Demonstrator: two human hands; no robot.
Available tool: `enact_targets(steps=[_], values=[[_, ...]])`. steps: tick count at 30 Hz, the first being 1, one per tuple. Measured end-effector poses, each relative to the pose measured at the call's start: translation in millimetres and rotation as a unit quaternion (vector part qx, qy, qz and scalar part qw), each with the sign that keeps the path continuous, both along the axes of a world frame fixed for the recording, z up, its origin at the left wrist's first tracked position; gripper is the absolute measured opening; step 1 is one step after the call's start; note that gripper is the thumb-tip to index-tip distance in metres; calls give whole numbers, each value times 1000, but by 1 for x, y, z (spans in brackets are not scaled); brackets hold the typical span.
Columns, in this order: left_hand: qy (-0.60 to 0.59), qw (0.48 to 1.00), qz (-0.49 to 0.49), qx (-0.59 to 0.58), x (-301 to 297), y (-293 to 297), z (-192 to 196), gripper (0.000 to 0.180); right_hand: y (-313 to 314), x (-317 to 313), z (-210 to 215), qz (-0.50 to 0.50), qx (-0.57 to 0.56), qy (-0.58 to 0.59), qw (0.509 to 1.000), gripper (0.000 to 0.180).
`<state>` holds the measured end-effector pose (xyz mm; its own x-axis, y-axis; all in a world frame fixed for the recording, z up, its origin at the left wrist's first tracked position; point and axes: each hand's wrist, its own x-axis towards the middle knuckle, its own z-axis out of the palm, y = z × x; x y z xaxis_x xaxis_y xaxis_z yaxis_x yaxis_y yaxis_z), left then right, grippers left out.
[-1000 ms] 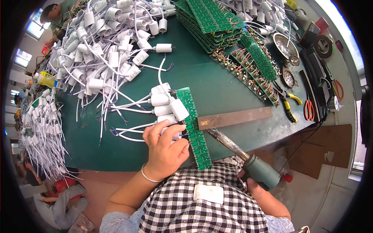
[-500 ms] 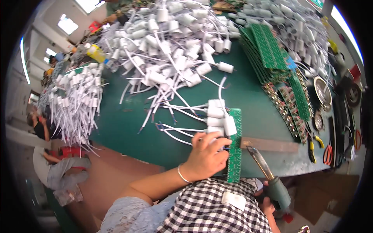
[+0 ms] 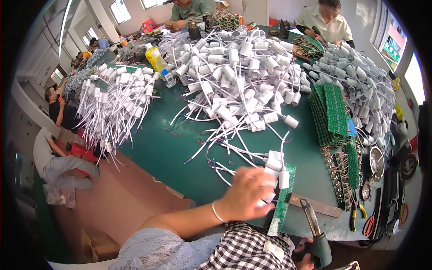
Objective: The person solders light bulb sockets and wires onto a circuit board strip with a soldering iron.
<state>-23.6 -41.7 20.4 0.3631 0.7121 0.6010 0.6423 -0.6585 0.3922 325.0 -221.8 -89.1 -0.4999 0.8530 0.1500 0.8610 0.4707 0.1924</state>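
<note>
In my right hand (image 3: pixel 305 257), low at the edge of the table, is a soldering iron (image 3: pixel 318 243) with a dark green handle, its metal tip pointing up toward a flat brown metal bar (image 3: pixel 321 206). My left hand (image 3: pixel 249 191) is smeared by motion beside a narrow green circuit board strip (image 3: pixel 282 204). White plastic cylinders with white cables lie along the strip's left side, one white cylinder (image 3: pixel 284 179) overlapping its upper part. Another white piece shows by my left fingertips; whether they grip it is unclear.
A large heap of white cabled cylinders (image 3: pixel 243 76) covers the back middle, with another bundle (image 3: pixel 119 96) at left. Stacked green boards (image 3: pixel 335 110) stand at right, near pliers (image 3: pixel 358 213), scissors (image 3: pixel 369 226) and a metal dish (image 3: pixel 377 163). Several people are around the room.
The view has tilted up, bringing two co-workers across the table into sight. My left hand has lifted slightly from the strip's edge and blurred. The soldering iron stays in my right hand.
</note>
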Motion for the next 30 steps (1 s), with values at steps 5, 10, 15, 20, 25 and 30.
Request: enact_targets(steps=[5, 10, 15, 20, 25, 30], values=[[-16, 935, 355, 12, -98, 94, 4, 39, -5, 11, -6, 179, 174, -636, 730, 28], [30, 891, 447, -72, -109, 140, -13, 48, -14, -27, -3, 236, 179, -865, 404, 31], [-386, 875, 291, -5, -122, 143, -17, 28, -8, -49, 10, 263, 154, -948, -87, 36], [-613, 784, 80, 67, -126, 122, 43, 29, 9, -65, 36, 234, 97, -790, -558, 43], [-517, 844, 21, 143, -116, 66, 124, 32, 21, -73, 68, 190, 144, -794, -559, 72], [-25, 995, -72, -68, -51, -6, 56, 23, 27, -76, 57, 142, 157, -806, -552, 65]])
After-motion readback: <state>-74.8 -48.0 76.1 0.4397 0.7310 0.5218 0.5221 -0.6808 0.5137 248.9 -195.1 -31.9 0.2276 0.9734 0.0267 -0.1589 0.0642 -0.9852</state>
